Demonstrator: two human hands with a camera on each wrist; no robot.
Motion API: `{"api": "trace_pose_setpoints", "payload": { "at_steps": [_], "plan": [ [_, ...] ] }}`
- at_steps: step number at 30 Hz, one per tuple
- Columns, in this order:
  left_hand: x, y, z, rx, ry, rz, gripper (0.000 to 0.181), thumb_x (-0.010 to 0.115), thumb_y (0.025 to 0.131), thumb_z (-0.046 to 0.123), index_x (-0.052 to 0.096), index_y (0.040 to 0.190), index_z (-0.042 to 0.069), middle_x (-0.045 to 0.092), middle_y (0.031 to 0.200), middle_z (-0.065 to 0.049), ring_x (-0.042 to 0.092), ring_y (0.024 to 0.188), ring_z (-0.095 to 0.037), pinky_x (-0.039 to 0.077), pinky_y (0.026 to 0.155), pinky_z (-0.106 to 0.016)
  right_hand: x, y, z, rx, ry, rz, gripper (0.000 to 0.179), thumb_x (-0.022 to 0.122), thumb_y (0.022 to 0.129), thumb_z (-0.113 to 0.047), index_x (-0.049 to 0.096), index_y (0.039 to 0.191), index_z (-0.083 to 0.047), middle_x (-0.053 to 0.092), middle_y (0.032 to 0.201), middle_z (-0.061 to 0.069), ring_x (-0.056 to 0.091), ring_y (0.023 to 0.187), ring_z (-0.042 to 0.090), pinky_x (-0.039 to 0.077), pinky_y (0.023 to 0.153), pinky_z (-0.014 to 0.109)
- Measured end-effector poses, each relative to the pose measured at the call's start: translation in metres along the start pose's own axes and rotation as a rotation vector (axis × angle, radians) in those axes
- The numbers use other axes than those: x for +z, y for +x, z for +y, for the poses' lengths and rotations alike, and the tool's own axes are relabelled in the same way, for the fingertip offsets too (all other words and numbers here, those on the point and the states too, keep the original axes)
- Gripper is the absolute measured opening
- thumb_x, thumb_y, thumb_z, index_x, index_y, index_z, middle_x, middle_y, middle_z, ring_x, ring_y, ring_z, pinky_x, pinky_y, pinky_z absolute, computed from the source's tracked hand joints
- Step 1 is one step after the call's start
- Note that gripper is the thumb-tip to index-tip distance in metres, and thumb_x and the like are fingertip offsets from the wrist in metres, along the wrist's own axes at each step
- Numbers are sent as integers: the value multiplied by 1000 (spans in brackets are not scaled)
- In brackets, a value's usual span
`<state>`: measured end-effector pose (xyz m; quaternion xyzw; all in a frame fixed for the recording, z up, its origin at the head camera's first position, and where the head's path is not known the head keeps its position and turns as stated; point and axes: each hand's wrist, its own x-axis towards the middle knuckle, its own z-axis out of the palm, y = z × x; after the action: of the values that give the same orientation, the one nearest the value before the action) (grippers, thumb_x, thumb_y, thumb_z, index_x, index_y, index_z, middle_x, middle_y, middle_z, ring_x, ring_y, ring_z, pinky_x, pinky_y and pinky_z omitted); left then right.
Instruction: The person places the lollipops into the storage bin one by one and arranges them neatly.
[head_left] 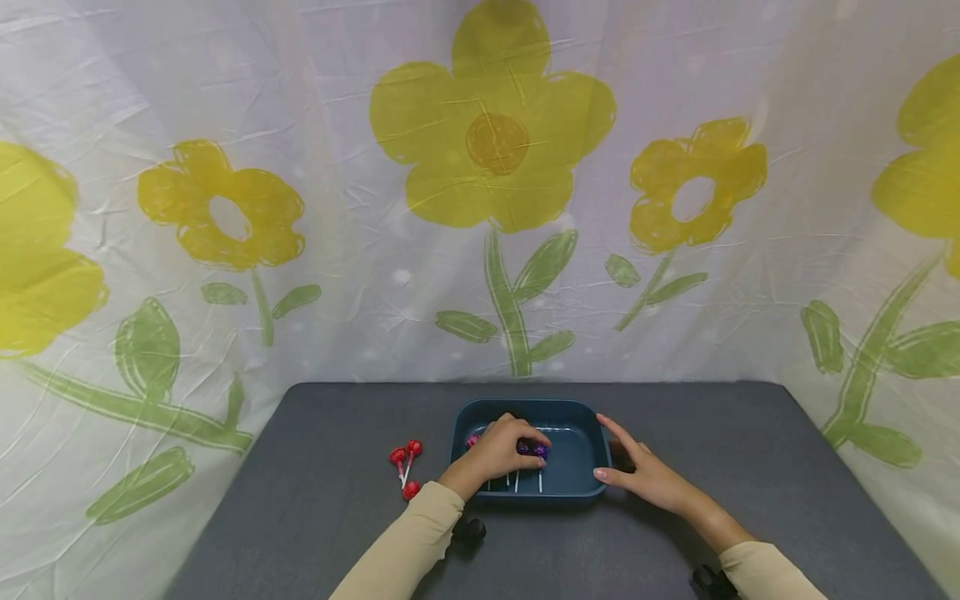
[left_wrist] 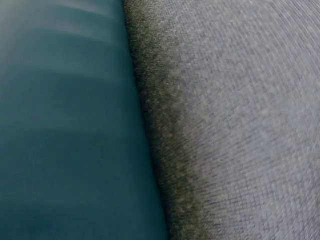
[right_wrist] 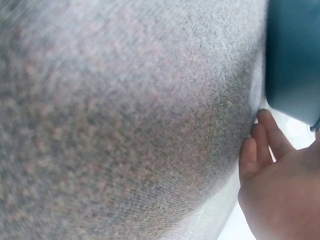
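Observation:
A dark blue rectangular tray [head_left: 577, 498] sits on the table. Over its inside is my left hand [head_left: 491, 450], whose thumb and fingers pinch at a purple-wrapped lollipop [head_left: 541, 451]. Close by, a second dark purple lollipop [head_left: 522, 448] is partly covered by the fingers. A pink lollipop [head_left: 472, 440] shows at the tray's left end, and several white sticks point toward me; the hand hides other heads. My right hand [head_left: 652, 477] is at the tray's right end, fingers spread, fingertips and thumb by the rim. In the right wrist view its fingers [right_wrist: 267, 145] extend beside the tray's wall [right_wrist: 295, 60].
Left of the tray lie red lollipops: two crossed [head_left: 406, 454] and one nearer [head_left: 411, 490]. Black wrist devices sit under the left wrist [head_left: 469, 532] and the right wrist [head_left: 712, 582]. A flower-printed curtain [head_left: 360, 208] hangs behind the grey table [head_left: 330, 467].

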<state>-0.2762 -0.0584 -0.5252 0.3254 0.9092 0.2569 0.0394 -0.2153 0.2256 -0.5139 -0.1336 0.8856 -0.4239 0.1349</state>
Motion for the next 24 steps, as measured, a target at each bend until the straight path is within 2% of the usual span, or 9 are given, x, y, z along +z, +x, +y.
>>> {"api": "trace_pose_setpoints", "payload": {
  "at_steps": [13, 24],
  "plan": [
    [-1, -2, 3, -18, 5, 29, 31, 80, 82, 35, 74, 111, 26, 72, 109, 6, 51, 98, -12, 39, 87, -33, 1, 1, 1, 11, -6, 6, 83, 64, 95, -41, 11, 158, -37, 41, 151, 23, 38, 139, 45, 43, 101, 65],
    [1, -1, 2, -36, 10, 20, 32, 77, 85, 38, 72, 114, 28, 70, 111, 7, 51, 101, -11, 42, 93, -36, 1, 1, 2, -10, -1, 8, 84, 65, 94, -41, 11, 159, -34, 42, 151, 23, 39, 138, 44, 43, 101, 63]
  ]
}}
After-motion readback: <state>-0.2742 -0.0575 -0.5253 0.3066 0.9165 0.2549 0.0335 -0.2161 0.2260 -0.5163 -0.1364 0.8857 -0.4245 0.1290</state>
